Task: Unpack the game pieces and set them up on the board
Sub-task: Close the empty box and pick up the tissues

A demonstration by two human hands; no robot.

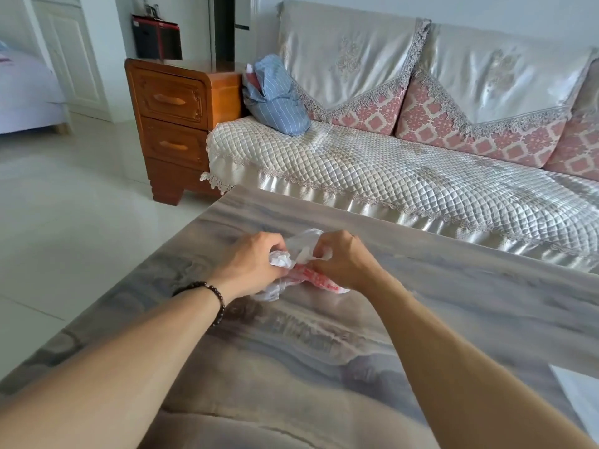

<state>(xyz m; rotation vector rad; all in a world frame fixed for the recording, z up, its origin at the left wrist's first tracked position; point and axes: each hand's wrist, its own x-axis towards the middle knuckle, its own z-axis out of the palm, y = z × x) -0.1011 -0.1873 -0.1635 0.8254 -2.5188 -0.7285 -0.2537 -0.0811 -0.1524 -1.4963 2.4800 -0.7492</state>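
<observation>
A crumpled white plastic bag with red print lies on the grey marbled table, toward its far side. My left hand grips the bag's left part, fingers curled into the plastic. My right hand pinches the bag's top right part. What the bag contains is hidden. No board and no game pieces show.
A sofa with a quilted cream cover runs behind the table's far edge, a blue striped bundle on its left end. A wooden drawer cabinet stands left of it. A white sheet lies at the table's near right corner.
</observation>
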